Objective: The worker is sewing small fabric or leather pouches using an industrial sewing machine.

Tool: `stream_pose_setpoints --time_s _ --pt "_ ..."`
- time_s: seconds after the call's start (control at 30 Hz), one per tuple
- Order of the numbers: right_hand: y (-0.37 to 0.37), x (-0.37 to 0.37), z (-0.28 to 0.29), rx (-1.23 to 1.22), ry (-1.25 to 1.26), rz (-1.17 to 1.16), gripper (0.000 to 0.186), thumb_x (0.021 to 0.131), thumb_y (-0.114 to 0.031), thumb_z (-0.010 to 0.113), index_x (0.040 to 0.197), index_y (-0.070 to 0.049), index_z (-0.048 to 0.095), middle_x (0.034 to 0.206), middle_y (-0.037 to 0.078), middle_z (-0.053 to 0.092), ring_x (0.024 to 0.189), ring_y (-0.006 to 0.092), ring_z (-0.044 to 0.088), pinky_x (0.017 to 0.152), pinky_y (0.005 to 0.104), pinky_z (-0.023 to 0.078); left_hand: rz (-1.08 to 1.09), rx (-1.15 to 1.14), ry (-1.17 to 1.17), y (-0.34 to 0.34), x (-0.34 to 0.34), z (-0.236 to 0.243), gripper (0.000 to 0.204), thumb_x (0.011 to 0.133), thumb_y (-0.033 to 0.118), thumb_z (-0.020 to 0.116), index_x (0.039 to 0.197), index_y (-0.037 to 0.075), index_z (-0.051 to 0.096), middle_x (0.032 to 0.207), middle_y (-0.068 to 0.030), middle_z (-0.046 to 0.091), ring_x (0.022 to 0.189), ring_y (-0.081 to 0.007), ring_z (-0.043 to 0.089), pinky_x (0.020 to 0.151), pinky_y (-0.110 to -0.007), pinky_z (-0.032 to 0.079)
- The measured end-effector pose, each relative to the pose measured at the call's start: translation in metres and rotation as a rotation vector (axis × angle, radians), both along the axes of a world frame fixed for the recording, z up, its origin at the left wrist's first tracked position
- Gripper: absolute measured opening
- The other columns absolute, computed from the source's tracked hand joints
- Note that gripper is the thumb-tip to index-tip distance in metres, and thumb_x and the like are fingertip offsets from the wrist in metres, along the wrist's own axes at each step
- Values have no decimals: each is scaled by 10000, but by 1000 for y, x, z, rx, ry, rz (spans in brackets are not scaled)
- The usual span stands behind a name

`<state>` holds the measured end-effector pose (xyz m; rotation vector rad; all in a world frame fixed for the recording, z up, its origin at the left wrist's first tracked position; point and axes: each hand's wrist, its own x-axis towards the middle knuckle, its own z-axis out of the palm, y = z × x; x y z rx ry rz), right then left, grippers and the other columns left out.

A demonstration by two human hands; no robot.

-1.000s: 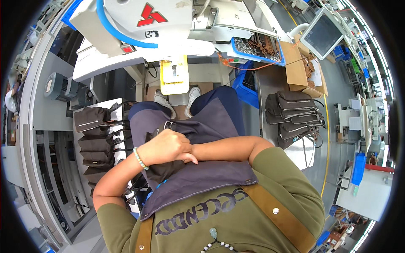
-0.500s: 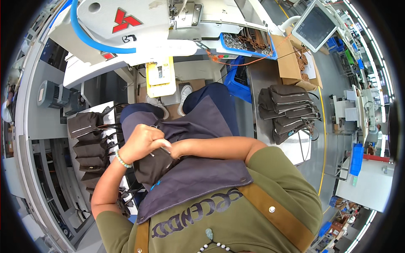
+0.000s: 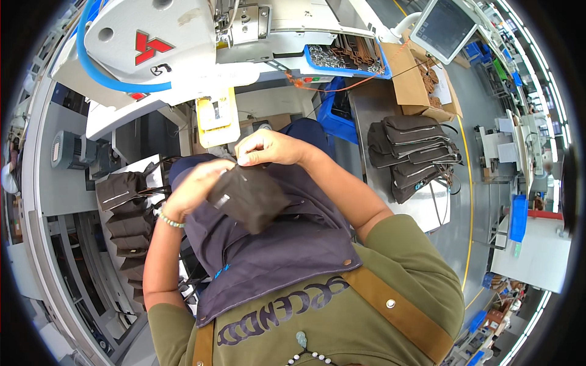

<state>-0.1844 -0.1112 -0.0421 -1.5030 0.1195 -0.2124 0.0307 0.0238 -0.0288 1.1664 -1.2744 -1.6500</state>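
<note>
Above my lap I hold a dark brown fabric bag (image 3: 250, 201), raised and partly blurred. My left hand (image 3: 201, 183) is closed on its left upper side, with fingers partly hidden behind it. My right hand (image 3: 262, 148) pinches its top edge, thumb and index together, close to my left fingertips. A grey apron (image 3: 274, 256) lies beneath the bag, over my front and legs.
A white machine (image 3: 128, 49) with yellow holder (image 3: 217, 134) stands ahead, beside a blue parts tray (image 3: 323, 58), screen (image 3: 445, 27) and cardboard box (image 3: 409, 85). Stacked dark bags lie right (image 3: 406, 146) and left (image 3: 128, 238). A blue bin (image 3: 336, 119) sits under the bench.
My right hand has moved up and forward from my lap, lifting the bag with it. My left hand has shifted slightly up and stays on the bag.
</note>
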Motion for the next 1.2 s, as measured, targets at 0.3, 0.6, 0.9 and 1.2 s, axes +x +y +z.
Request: stream_pose_setpoints --time_s 0.3,0.6,0.9,1.2 --pt "13 19 19 30 -195 316 356 954 -202 652 693 33 600 673 34 507 656 131 453 638 305 378 -354 216 578 26 -53 -104 510 965 198 628 1426 39 479 1432 -101 515 1320 -167 466 1036 -349 468" --pt "30 28 3 157 -256 338 381 957 -211 659 677 34 579 665 44 500 634 133 437 608 310 363 -194 588 981 32 -74 -74 586 926 186 692 1440 36 455 1480 -102 462 1337 -183 449 1070 -358 444" --pt "12 -10 9 -81 -31 -111 264 942 -213 692 910 49 705 830 63 689 792 111 610 746 278 483 114 -228 -6 2 15 -13 319 983 167 574 760 -61 583 724 -15 588 651 -101 518 605 -251 423" --pt "-86 -83 -18 -631 245 -818 175 917 -186 658 936 -38 749 934 71 755 877 147 698 814 293 534 300 -467 -346 19 25 -28 461 993 245 601 691 -25 383 577 -33 318 530 -115 288 492 -307 247"
